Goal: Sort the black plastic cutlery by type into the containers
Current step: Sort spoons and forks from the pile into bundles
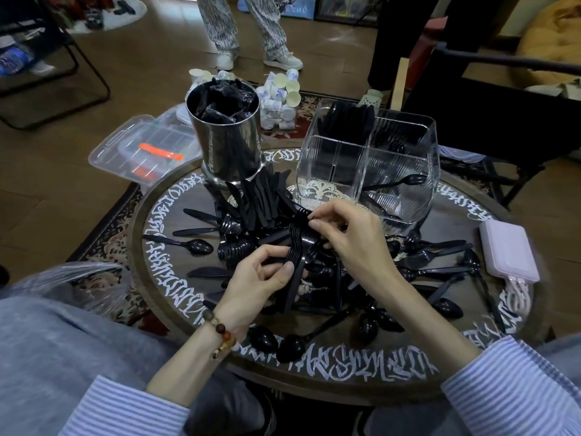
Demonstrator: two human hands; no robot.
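**Black plastic forks, nested in a stack, held over the table**

Black plastic, thin and glossy: the stack of forks [298,243] sits between both hands above the loose cutlery pile [408,262] on the round table [345,369]. The left hand [261,278] pinches the handle end; the fingers of the right hand [349,234] curl over the tine end. I judge the pieces very light, a little springy and slippery, so the stack may fan apart. A grip across the handles, squeezing all together, seems safest before moving to the clear divided container [371,165], where some cutlery already stands.
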